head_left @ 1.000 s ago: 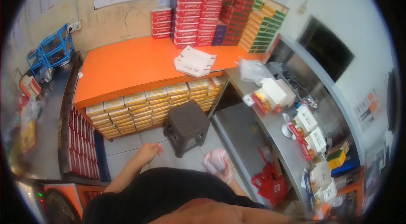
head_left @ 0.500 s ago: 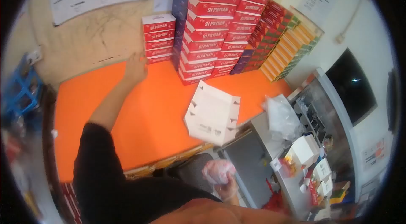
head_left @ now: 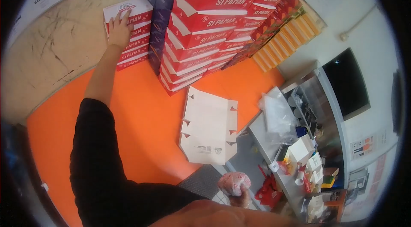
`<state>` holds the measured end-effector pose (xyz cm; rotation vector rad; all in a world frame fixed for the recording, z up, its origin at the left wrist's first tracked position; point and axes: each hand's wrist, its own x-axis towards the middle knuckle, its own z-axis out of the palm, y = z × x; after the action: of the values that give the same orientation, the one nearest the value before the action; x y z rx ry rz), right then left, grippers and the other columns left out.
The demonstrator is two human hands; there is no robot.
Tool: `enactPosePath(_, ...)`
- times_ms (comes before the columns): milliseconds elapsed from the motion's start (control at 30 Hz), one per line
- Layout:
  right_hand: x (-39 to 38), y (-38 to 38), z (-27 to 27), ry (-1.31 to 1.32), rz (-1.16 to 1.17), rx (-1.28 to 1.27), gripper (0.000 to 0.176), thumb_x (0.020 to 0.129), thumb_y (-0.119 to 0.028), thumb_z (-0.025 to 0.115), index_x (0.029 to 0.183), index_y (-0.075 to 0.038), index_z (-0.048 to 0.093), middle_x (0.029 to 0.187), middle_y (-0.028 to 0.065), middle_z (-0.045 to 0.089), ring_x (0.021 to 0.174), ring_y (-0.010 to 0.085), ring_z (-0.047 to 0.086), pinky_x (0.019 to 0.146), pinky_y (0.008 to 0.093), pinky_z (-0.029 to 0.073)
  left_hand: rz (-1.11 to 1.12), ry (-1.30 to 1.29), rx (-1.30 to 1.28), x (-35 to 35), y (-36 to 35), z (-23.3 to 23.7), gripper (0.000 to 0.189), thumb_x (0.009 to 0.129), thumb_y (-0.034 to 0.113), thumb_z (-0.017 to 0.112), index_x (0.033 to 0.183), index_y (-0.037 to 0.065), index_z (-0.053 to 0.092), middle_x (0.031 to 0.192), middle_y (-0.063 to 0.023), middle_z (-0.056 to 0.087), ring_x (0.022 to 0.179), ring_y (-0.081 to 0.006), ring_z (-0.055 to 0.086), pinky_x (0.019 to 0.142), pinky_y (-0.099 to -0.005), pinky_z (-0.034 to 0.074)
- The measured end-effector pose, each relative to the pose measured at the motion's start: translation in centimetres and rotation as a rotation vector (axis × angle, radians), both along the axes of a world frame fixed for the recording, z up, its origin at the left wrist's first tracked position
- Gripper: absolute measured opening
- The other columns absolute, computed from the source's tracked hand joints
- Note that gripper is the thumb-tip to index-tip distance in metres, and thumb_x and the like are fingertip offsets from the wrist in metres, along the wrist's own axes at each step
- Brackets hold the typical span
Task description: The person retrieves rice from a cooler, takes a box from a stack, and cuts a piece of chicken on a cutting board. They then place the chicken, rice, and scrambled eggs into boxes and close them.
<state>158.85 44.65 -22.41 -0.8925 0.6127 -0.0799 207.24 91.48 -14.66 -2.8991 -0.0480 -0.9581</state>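
My left hand (head_left: 120,30) reaches to the back of the orange table, fingers spread over the top box (head_left: 135,8) of a short stack of red-and-white "SI PAMAN" boxes. The fingertips lie on its white lid. Low in the view, my right hand (head_left: 240,196) holds a rounded bundle wrapped in white paper with red print (head_left: 234,183); what is inside is hidden. Between my hands lies a flat, unfolded white carton (head_left: 205,128) with slotted edges, overhanging the table's near edge.
Tall stacks of red "SI PAMAN" boxes (head_left: 205,25) rise behind the orange table (head_left: 141,120), beside purple boxes (head_left: 160,25) and yellow boxes (head_left: 287,40). To the right, a counter holds a clear plastic bag (head_left: 278,115) and white cartons (head_left: 301,150).
My left hand has risen from beside the short stack onto its top box. The view has shifted closer to the stacks. My right hand still holds the wrapped bundle.
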Motion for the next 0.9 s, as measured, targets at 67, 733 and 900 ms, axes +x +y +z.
enactPosePath(67,0.5,-0.1,-0.1,-0.014,0.075,0.069,0.066,0.076,-0.029,0.064,0.13,-0.001,0.039,0.125,0.017,0.05,0.117,0.0343,0.049,0.102,0.0499,0.036,0.034,-0.002,0.005,0.3,0.0,-0.1,0.012,0.083,0.017,0.057,0.086,0.016,0.068,0.147,-0.0026,0.029,0.134,-0.0326,0.026,0.108,-0.0522,0.022)
enactPosePath(733,-8.2,-4.2,-4.6,-0.048,1.143,0.22,0.065,0.082,-0.042,0.056,0.134,-0.006,0.037,0.13,0.0158,0.046,0.118,0.035,0.047,0.097,0.0504,0.04,0.557,-0.112,-0.259,-82.6,-8.8,-3.4,0.021,0.056,0.014,0.072,0.074,0.008,0.062,0.134,-0.0158,0.041,0.121,-0.0367,0.04,0.094,-0.0508,0.034)
enactPosePath(900,-15.6,5.4,-1.6,-0.147,1.429,0.252,0.066,0.083,-0.043,0.054,0.136,-0.008,0.035,0.131,0.0163,0.046,0.119,0.0383,0.045,0.097,0.0571,0.037,1.034,0.033,-0.143,-104.2,-11.9,-1.7,0.023,0.059,0.017,0.07,0.079,0.008,0.066,0.137,-0.0152,0.039,0.123,-0.0383,0.038,0.098,-0.0524,0.032)
